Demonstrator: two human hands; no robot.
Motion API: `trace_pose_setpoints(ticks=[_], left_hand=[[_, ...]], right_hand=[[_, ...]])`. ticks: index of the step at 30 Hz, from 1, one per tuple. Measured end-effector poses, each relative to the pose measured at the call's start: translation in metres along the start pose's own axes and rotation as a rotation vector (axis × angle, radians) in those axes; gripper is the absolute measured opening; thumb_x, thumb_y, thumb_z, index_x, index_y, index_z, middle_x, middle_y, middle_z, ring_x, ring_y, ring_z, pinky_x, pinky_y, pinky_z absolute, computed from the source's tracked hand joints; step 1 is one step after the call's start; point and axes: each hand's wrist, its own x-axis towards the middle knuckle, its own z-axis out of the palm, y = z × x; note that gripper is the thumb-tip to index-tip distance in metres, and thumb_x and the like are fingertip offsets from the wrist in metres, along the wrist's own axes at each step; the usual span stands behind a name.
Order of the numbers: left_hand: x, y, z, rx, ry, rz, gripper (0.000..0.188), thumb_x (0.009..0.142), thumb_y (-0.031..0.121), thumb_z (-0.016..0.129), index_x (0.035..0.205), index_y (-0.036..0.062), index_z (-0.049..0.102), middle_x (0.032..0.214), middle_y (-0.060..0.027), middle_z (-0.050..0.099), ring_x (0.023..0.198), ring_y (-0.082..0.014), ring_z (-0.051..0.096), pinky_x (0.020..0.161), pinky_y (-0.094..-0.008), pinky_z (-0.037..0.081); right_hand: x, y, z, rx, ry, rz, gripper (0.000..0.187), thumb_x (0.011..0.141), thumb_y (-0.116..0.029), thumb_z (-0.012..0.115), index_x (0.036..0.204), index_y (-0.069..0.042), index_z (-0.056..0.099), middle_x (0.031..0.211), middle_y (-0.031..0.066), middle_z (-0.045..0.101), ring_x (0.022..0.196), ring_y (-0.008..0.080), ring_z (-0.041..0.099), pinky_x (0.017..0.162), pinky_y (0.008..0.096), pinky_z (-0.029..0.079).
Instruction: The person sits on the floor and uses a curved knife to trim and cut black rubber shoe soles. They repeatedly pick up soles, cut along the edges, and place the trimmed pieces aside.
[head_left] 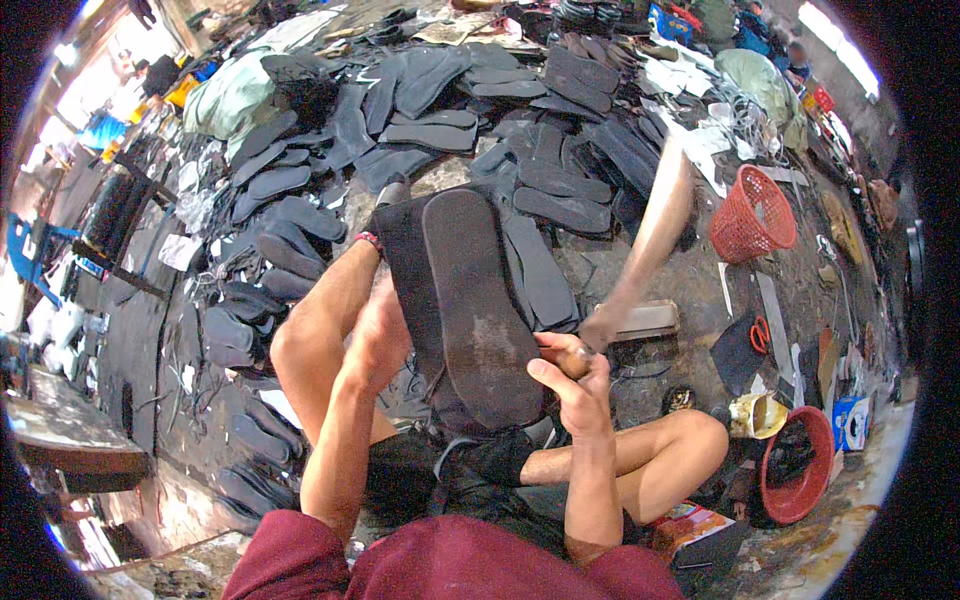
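Observation:
A dark grey shoe-sole piece [475, 300] lies lengthwise on a black slab [408, 262] across my lap. Beside the slab's left edge is my left hand [380, 318], blurred, its fingers mostly hidden, so its grip cannot be made out. My right hand [580, 388] is closed around the rounded brown end of a long, pale tool [655, 225], near the sole piece's lower right. The tool points up and away to the right, smeared by motion; its kind is unclear. The wider lower part of the sole piece has a pale, dusty patch.
Heaps of dark sole pieces [440, 130] cover the floor ahead and left. At right stand a red mesh basket [752, 215], red-handled scissors [760, 336], a yellowish tub [757, 415] and a red basin [822, 470]. A pale block [648, 318] lies beyond my right hand.

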Motion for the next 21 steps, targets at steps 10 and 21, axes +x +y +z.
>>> trace_pose_setpoints(ticks=[10,21], left_hand=[[-0.06,0.062,-0.013,0.031,0.341,-0.397,0.052,0.08,0.022,0.082,0.122,0.0007,0.061,0.111,-0.0093,0.068,0.098,-0.0198,0.065,0.087,-0.035,0.051],[-0.087,0.063,-0.032,0.064,0.334,-0.494,0.056,0.079,0.027,0.084,0.12,-0.0021,0.06,0.104,-0.0099,0.069,0.089,-0.0196,0.067,0.081,-0.0367,0.054]], right_hand=[[-0.086,-0.008,-0.021,-0.556,-0.102,0.036,0.037,0.1,-0.015,0.049,0.133,0.0,0.059,0.11,0.0125,0.07,0.081,0.02,0.063,0.078,0.0343,0.052],[-0.098,-0.007,-0.036,-0.787,-0.466,-0.112,0.031,0.093,-0.002,0.054,0.122,0.005,0.064,0.094,0.0149,0.066,0.081,0.0215,0.062,0.076,0.0318,0.05]])
